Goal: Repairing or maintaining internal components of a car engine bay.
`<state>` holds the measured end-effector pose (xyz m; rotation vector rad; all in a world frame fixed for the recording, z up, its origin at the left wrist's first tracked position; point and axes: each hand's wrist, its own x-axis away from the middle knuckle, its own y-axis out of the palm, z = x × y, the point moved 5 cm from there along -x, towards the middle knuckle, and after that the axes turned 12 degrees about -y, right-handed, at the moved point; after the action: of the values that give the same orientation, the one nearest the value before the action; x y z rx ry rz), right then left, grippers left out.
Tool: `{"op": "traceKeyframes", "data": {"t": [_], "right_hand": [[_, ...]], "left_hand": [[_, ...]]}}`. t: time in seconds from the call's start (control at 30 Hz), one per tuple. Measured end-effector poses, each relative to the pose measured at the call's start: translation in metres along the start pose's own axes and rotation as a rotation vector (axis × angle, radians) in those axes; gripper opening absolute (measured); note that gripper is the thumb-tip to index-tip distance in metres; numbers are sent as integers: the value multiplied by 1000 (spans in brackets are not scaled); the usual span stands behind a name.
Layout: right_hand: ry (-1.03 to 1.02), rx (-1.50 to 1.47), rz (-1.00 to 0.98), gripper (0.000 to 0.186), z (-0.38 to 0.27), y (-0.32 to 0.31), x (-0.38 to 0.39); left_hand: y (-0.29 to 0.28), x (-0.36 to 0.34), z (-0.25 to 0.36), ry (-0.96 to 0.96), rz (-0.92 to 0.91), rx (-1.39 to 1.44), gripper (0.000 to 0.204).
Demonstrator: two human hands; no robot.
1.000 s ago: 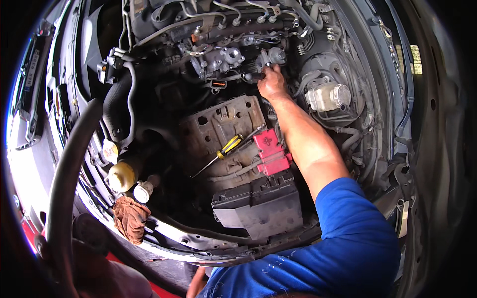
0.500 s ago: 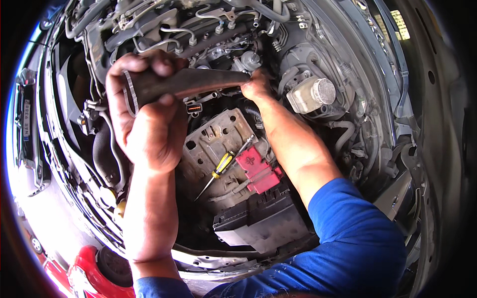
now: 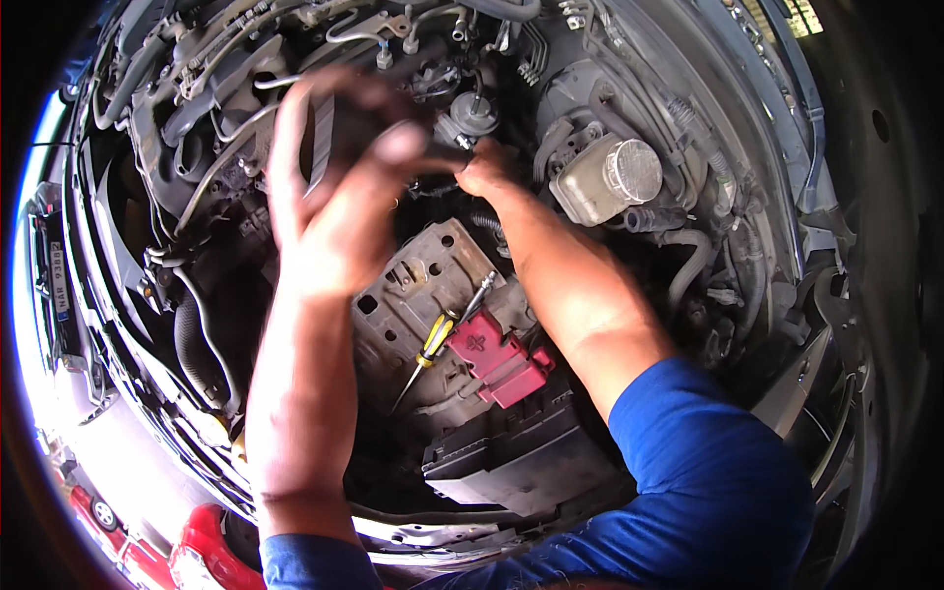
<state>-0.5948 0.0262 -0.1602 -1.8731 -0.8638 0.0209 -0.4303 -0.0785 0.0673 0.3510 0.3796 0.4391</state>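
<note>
My left hand (image 3: pixel 339 182), blurred, grips a dark rubber hose (image 3: pixel 356 133) with a striped metal band near its end, over the middle of the engine bay. The hose runs right to my right hand (image 3: pixel 484 162), whose fingers are closed at its narrow end, just below a round metal valve (image 3: pixel 474 116); their tips are partly hidden. Below them, a yellow-and-black screwdriver (image 3: pixel 433 344) and a metal tool (image 3: pixel 481 290) lie on a rusty metal tray (image 3: pixel 374 305), next to a red plastic cover (image 3: pixel 500 362).
A white reservoir (image 3: pixel 605 182) is right of my right hand. A black box (image 3: pixel 511 462) lies at the front. Pipes and hoses (image 3: pixel 197 118) fill the rear left. The car's front edge (image 3: pixel 413 536) runs along the bottom; red cars (image 3: pixel 197 546) show beyond it.
My left hand has come up from outside the bay's left front with the hose, then moved further right and up toward my right hand, which stays near the valve. The view has shifted.
</note>
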Motion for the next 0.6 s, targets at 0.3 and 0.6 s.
{"op": "traceKeyframes", "data": {"t": [0.3,0.6], "right_hand": [[-50,-141,0,53,27,28,-28],[-277,-425,211,49,11,4,-7]], "left_hand": [[28,-15,-4,199,-2,-103,26],[123,-118,-54,-125,-25,-749,29]]}}
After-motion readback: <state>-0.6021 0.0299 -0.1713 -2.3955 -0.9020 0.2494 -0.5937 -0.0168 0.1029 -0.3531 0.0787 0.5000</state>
